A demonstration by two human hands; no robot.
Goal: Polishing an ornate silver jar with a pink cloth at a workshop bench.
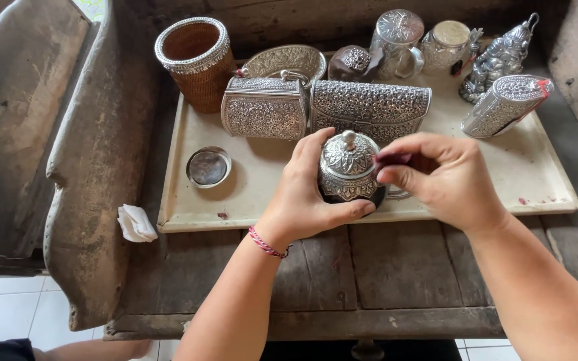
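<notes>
A small round jar (349, 172) of embossed silver, with a domed lid and a ball knob, stands at the front edge of a cream tray (262, 194). My left hand (306, 194) wraps around its left side and holds it. My right hand (446, 177) is at the jar's right side, fingers pinched on a small dark reddish piece (393, 159) that touches the lid. A red thread bracelet (267, 243) circles my left wrist.
On the tray stand two embossed silver purses (265, 107) (370, 105), a silver dish (283, 61), lidded glass jars (397, 41), a figurine (500, 57), a cylindrical case (505, 105) and a small round lid (209, 167). A woven basket (197, 60) stands behind. Crumpled tissue (135, 224) lies left on the wooden bench.
</notes>
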